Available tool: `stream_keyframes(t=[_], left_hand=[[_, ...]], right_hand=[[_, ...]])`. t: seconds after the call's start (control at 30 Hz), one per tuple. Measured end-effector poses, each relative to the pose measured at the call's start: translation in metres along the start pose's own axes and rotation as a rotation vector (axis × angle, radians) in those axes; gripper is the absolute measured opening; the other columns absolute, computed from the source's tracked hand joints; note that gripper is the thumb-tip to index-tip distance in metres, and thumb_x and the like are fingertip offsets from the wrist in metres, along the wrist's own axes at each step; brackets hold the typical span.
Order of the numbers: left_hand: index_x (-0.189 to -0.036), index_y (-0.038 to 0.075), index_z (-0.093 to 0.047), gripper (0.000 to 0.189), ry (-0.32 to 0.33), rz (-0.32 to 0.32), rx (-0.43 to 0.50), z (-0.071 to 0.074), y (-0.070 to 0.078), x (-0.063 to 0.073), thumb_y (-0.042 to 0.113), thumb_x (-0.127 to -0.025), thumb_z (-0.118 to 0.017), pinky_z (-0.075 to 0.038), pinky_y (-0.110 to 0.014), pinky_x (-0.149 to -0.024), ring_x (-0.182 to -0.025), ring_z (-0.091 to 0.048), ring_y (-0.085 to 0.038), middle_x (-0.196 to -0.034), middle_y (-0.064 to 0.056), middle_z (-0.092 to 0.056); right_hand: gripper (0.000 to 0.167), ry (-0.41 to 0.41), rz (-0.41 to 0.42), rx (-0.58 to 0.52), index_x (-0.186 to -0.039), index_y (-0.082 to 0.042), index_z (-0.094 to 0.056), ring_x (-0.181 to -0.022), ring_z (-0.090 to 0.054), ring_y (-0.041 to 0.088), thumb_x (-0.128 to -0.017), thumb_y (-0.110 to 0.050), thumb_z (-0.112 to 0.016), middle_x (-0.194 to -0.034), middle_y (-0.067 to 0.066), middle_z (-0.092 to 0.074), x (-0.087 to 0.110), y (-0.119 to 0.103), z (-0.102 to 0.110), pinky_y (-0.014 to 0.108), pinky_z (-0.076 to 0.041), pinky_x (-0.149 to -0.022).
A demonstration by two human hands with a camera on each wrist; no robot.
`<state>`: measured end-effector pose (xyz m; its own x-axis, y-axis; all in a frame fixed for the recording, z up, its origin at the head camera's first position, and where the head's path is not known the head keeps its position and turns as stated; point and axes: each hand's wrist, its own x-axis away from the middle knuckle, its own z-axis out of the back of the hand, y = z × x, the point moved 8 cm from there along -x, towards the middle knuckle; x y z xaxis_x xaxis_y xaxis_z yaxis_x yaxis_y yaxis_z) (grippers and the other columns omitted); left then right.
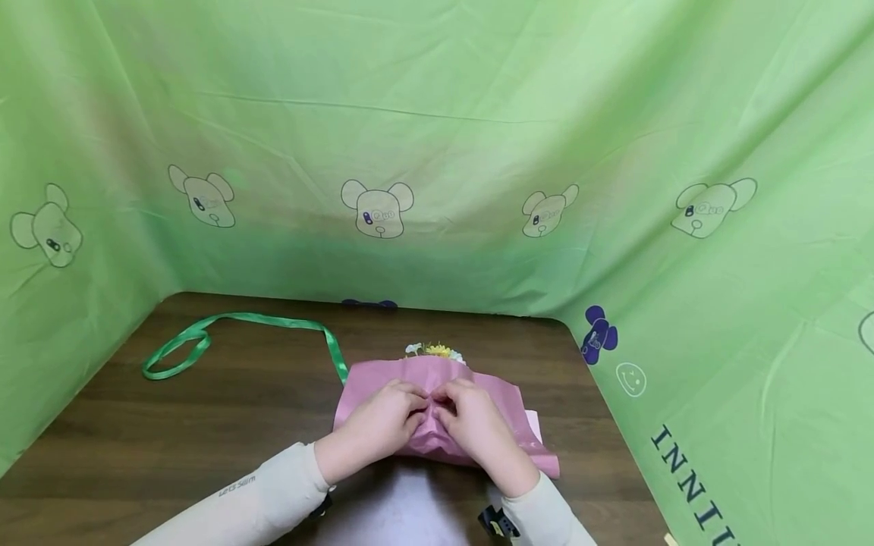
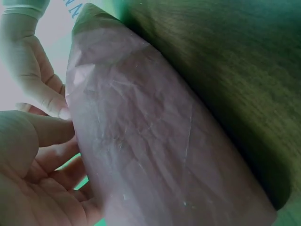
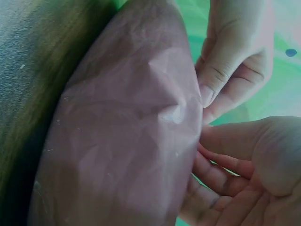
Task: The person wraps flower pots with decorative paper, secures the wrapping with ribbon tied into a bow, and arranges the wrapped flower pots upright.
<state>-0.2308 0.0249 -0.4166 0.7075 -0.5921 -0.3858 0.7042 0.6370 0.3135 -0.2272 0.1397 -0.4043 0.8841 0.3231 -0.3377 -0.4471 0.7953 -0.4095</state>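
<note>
Both hands meet at the middle of a sheet of pink wrapping paper (image 1: 372, 375) in front of me. My left hand (image 1: 385, 415) pinches a gathered fold from the left between thumb and fingers. From the right, my right hand (image 1: 476, 418) pinches the same gather, its fingertips close to the left ones. Yellow and white flowers (image 1: 438, 351) peek over the paper's far edge; their stems are hidden. Seen from the left wrist, the wrapping paper (image 2: 141, 117) is creased and bulges over the table side. In the right wrist view, the crumpled paper (image 3: 117, 117) puckers near the thumbs.
A green ribbon (image 1: 273, 321) loops across the table's left side, one end running under the pink paper. A white piece (image 1: 534, 425) sticks out at the paper's right. Green printed cloth (image 1: 375, 114) walls in the wooden table (image 1: 225, 409) at the back and both sides.
</note>
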Motion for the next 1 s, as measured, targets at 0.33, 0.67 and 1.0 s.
stream_keyframes(t=[0.33,0.67,1.0], left_hand=[[-0.089,0.014,-0.074,0.005,-0.01,-0.002,-0.027,0.003,-0.005,0.011,0.019,-0.089,-0.078,-0.054,-0.03,-0.076,-0.082,-0.059,-0.014,-0.085,0.003,-0.065],[-0.101,0.007,-0.071,0.025,0.016,0.316,0.107,0.016,-0.064,0.042,0.021,-0.085,-0.083,-0.056,-0.037,-0.08,-0.085,-0.062,-0.014,-0.091,-0.001,-0.066],[-0.115,-0.01,-0.058,0.058,-0.18,0.834,0.57,0.001,-0.129,0.1,0.044,-0.096,-0.069,-0.059,-0.041,-0.067,-0.079,-0.068,-0.024,-0.094,-0.014,-0.067]], right_hand=[[0.007,-0.019,0.071,0.124,-0.094,-0.012,-0.078,-0.086,-0.066,0.015,-0.087,-0.012,-0.079,-0.093,-0.001,-0.066,-0.001,-0.01,-0.001,0.033,-0.057,-0.081],[0.009,-0.006,0.061,0.108,-0.096,-0.012,-0.077,-0.092,-0.062,0.017,-0.087,-0.013,-0.08,-0.095,-0.002,-0.063,0.003,-0.012,-0.001,0.034,-0.055,-0.085],[0.01,0.0,0.073,0.084,-0.096,-0.012,-0.077,-0.094,-0.061,0.018,-0.086,-0.012,-0.08,-0.096,-0.002,-0.064,0.004,-0.011,-0.001,0.034,-0.053,-0.086]])
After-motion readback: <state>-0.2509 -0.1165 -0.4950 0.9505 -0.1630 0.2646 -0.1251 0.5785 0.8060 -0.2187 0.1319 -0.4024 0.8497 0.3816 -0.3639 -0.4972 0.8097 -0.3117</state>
